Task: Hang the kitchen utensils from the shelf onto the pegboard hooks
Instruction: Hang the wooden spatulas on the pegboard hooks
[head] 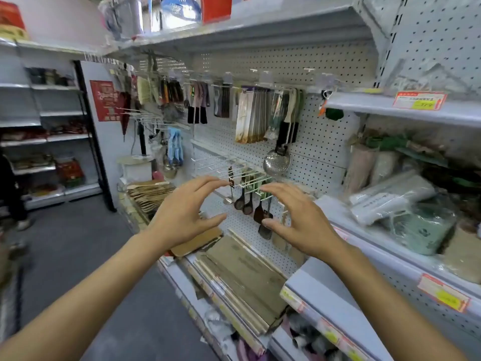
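Pegboard (320,152) backs this shop aisle, white hooks (234,173) jutting toward me. Both grips, left hand (186,217) and right hand (299,220), hover wide and empty, framing ladles (243,203) already hanging; stock lies on the shelf (307,282) below.

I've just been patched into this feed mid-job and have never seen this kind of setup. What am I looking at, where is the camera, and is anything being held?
There is no machine here: a person works with bare hands, and the single wide-angle camera sits on their head, looking forward and down. The left hand and right hand are both raised, fingers spread and curved, holding nothing. Between and beyond them is a white pegboard in a shop aisle. A row of white hooks juts out from it, with dark spoons and spatulas already hanging below. Higher up hangs a metal strainer ladle. On the shelf underneath lie flat boards, stacked edge to edge.
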Tool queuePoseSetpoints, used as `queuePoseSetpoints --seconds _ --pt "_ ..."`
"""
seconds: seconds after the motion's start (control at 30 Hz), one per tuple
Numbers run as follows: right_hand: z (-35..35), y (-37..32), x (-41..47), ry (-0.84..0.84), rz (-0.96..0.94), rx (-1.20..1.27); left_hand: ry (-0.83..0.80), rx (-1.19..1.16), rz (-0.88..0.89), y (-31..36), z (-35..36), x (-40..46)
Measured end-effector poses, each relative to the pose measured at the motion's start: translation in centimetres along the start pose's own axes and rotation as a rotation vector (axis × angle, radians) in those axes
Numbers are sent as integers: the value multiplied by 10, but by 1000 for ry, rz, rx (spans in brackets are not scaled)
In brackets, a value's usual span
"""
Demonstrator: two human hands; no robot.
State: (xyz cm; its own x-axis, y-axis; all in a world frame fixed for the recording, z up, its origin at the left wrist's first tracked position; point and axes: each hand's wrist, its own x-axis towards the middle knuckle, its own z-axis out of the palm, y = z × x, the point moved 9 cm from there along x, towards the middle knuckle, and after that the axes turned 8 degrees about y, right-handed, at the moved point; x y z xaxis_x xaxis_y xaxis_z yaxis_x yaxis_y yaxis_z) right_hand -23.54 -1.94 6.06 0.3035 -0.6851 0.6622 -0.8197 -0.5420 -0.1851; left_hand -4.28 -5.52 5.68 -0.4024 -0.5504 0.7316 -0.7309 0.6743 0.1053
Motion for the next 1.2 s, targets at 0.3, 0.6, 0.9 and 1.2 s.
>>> queuePoseSetpoints --seconds 0.3,0.6,0.9,1.2 --pt "104 -29 68 -47 23 -4 -35 -8 -46 -122 -4 -11" --pt "197 -65 145 -21 42 0 -84 -31 9 -246 -9 -14" --pt "274 -69 203 -93 8 -18 -85 -35 -59 -335 8 -13" --pt "348 -33 257 -136 -39 51 -81 7 -98 -402 56 8"
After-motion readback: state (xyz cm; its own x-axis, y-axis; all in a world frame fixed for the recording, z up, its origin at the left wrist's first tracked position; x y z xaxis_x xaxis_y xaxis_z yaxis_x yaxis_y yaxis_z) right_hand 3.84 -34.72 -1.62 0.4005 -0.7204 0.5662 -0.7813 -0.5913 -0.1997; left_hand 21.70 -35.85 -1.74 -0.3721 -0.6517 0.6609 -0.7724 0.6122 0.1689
